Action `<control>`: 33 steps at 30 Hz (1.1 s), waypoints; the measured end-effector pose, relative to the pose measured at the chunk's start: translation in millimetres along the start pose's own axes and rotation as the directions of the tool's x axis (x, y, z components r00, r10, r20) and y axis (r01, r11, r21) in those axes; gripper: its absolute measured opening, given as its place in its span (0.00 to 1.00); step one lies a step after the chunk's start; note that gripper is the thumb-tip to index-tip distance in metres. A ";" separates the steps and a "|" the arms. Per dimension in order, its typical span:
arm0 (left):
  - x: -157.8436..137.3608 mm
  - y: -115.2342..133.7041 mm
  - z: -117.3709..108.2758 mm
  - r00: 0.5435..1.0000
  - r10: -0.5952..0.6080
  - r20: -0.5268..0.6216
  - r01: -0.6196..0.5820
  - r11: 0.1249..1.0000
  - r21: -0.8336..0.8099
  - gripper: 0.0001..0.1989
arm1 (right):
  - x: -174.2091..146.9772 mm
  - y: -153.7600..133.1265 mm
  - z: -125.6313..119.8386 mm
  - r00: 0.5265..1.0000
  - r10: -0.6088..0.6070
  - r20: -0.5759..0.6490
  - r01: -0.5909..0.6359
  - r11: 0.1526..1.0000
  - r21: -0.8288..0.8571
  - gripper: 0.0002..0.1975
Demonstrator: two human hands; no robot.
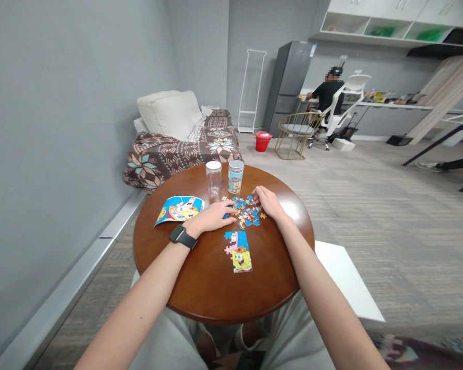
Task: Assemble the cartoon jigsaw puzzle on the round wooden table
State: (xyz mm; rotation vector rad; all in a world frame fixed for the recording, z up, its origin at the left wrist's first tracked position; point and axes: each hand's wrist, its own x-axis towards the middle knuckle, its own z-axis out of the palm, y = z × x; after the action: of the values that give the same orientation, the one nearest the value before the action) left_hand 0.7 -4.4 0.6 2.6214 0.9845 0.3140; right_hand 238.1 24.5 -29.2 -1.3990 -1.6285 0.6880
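Observation:
My left hand, with a black watch on its wrist, reaches over the left side of a heap of loose jigsaw pieces. Its fingers are stretched and apart, the tips on or just above the pieces. My right hand rests at the heap's right edge, fingers loosely bent and reaching down to the pieces; I make out nothing held in it. Nearer to me lies a joined part of the puzzle, with a yellow cartoon face, a pink figure and blue background. A curled reference picture lies left of my left hand.
Behind the heap stand a clear jar with a white lid and a printed jar on the round wooden table. Beyond are a covered sofa, a red bin, a gold-framed chair and a seated person.

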 end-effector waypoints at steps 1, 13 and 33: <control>-0.2 1.0 -0.2 1.000 0.020 -0.003 -0.020 1.000 -0.017 0.18 | 0.1 -0.2 0.4 1.000 -0.009 0.002 0.009 1.000 0.012 0.19; 0.7 10.7 -0.1 0.994 0.084 0.063 -0.081 0.995 -0.049 0.15 | -2.4 -3.8 -11.4 0.995 0.098 -0.033 -0.099 0.995 -0.028 0.29; 1.5 -1.5 2.8 0.989 0.145 0.031 -0.145 0.989 -0.012 0.14 | -5.7 -12.3 -13.4 0.991 0.068 0.117 -0.078 0.994 0.081 0.30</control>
State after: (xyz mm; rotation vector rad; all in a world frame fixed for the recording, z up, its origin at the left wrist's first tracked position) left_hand 1.8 -2.9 -2.4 2.6859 0.7813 0.3103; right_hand 243.7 14.7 -13.8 -1.3850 -1.6218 0.8849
